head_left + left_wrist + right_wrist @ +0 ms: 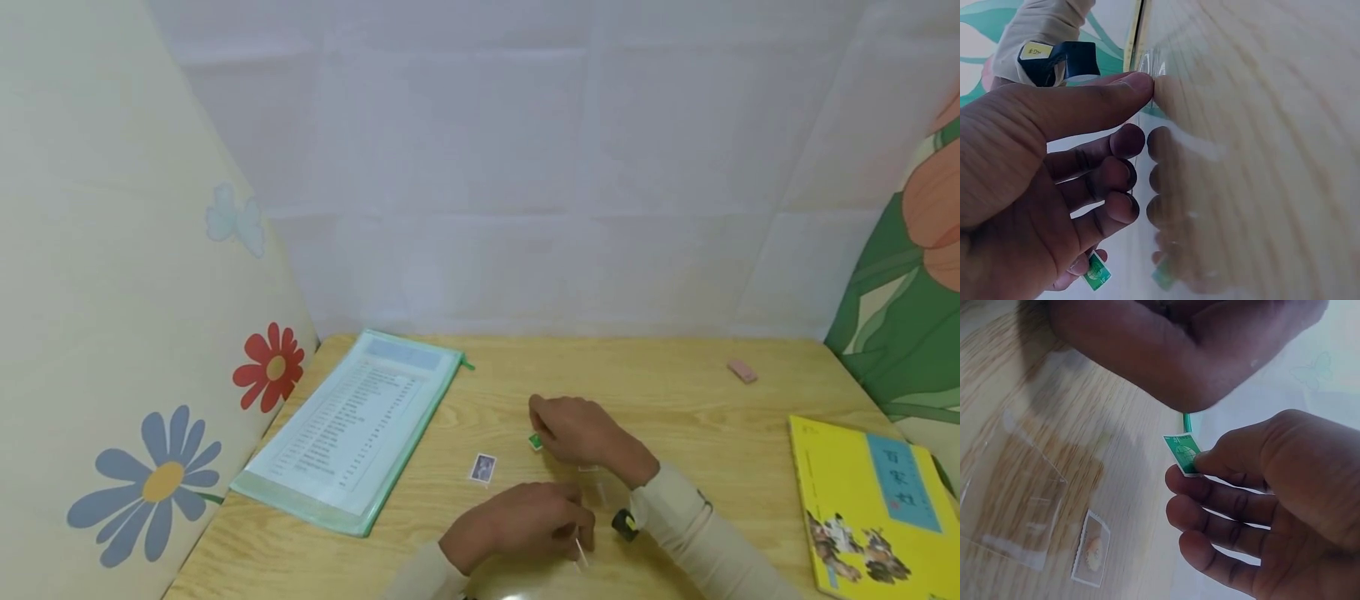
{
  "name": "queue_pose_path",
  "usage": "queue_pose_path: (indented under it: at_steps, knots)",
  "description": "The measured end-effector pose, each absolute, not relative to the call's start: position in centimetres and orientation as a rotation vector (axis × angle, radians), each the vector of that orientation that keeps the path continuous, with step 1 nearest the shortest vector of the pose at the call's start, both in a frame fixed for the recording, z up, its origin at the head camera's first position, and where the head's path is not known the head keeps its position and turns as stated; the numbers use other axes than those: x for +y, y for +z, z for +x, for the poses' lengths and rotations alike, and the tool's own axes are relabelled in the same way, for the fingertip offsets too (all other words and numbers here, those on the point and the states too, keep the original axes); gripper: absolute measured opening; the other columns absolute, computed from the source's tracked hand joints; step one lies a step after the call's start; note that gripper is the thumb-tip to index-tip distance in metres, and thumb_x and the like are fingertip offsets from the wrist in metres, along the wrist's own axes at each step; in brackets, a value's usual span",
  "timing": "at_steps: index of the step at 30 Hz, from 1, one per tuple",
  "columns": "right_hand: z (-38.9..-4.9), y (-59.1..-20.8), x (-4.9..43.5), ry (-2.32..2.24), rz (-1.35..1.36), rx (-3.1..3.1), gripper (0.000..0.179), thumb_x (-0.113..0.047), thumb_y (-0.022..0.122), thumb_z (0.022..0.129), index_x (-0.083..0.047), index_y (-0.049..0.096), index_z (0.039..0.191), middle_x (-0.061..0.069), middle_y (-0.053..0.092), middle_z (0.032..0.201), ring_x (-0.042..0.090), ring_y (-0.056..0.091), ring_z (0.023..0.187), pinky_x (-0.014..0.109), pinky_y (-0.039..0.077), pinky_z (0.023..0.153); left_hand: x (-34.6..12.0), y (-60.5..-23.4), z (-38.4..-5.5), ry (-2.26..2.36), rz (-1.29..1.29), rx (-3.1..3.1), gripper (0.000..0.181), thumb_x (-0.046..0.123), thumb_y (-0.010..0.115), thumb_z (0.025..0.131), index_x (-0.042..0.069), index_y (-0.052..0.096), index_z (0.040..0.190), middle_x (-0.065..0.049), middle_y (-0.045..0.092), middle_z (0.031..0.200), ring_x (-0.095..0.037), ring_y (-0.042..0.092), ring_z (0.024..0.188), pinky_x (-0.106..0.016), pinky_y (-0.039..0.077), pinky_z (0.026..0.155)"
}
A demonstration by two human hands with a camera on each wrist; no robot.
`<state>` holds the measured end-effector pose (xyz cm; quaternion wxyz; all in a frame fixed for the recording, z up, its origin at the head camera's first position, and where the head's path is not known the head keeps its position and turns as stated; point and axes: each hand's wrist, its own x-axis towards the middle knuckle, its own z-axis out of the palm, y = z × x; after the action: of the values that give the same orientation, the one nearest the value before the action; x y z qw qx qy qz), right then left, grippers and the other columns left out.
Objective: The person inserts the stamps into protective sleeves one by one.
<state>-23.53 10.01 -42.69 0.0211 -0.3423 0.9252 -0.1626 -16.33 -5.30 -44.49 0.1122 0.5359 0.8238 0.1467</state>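
Observation:
My right hand (577, 429) pinches a small green stamp (1182, 453) between thumb and forefinger, just above the wooden table. Closer to the front edge, my left hand (525, 521) holds a thin piece of clear plastic (1147, 62) between thumb and forefinger; its other fingers are bent beside the tabletop. A stamp with a dark picture and white border (483, 468) lies left of both hands. In the right wrist view, another white-edged stamp (1091, 550) lies on the table, beside a flat clear plastic sleeve (1016, 494).
A clear document folder with green edging (345, 425) holds a printed list at the left. At the right lies a yellow book (847, 492), with a small pink block (742, 371) farther back. A white cloth (525, 167) hangs behind the table (660, 375).

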Motion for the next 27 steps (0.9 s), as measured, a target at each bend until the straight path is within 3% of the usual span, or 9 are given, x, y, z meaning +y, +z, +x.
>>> queue_pose_path:
  at_steps: [6,12,17,27]
  knots:
    - [-23.6,-42.8,10.0,-0.503,-1.039,2.87,0.015,-0.017,0.053,0.104,-0.021,0.049,0.091,-0.008,0.048,0.069,0.007,0.039,0.054,0.024,0.036,0.049,-5.4,-44.4,-16.3,0.404,1.583,2.433,0.004,0.028,0.073,0.093,0.027,0.07,0.097,0.014,0.049,0.088,0.006,0.042,0.074,-0.006,0.035,0.062]
    - [-23.7,-42.9,10.0,-0.506,-1.047,2.875,0.015,-0.017,0.053,0.105,-0.021,0.049,0.091,-0.009,0.048,0.068,0.006,0.039,0.054,0.023,0.035,0.049,-5.6,-44.0,-16.7,0.473,1.549,2.444,0.002,0.019,0.069,0.097,0.021,0.068,0.097,0.015,0.056,0.094,0.008,0.048,0.08,-0.005,0.039,0.071]
    - [-23.8,-43.0,10.1,-0.517,-1.06,2.87,0.014,-0.017,0.054,0.105,-0.021,0.049,0.092,-0.009,0.048,0.067,0.005,0.039,0.053,0.022,0.035,0.048,-6.0,-43.9,-17.3,0.677,1.477,2.413,0.009,0.011,0.064,0.099,0.018,0.067,0.096,0.015,0.062,0.09,0.009,0.052,0.077,-0.007,0.044,0.071]
    - [-24.0,-43.1,10.1,-0.639,-1.067,2.831,0.013,-0.015,0.055,0.104,-0.019,0.05,0.093,-0.009,0.049,0.069,0.006,0.041,0.054,0.023,0.038,0.05,-7.0,-43.6,-18.3,0.76,1.496,2.456,0.017,0.002,0.061,0.097,0.017,0.066,0.104,0.01,0.063,0.099,0.004,0.053,0.085,-0.011,0.045,0.077]
